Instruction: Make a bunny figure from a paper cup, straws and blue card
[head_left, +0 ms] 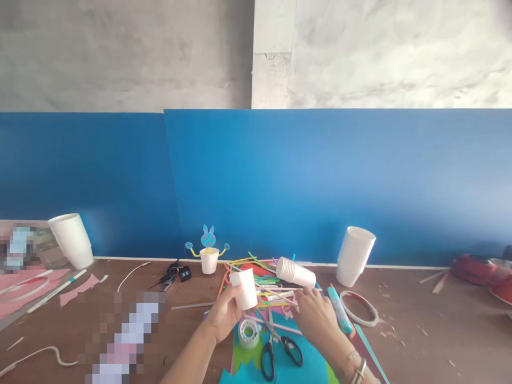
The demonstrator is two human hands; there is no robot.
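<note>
A white paper cup (244, 289) is held, slightly tilted, in my left hand (226, 313). My right hand (314, 311) reaches over the pile of coloured straws (264, 274), its fingers bent down at a pinkish straw, just in front of a stack of cups lying on its side (296, 273). Between my hands, scissors (276, 341) with black handles rest on blue and green paper (314, 365). A roll of clear tape (248, 333) sits below the held cup. Right of my right hand lies a teal tube (339, 309).
A cup with a blue rabbit figure (208, 260) stands at the back, near black keys (172, 274). Cup stacks stand at right (355, 256) and far left (72, 240). A white ring roll (360, 308) and paper scraps lie right; red items (474, 271) sit far right.
</note>
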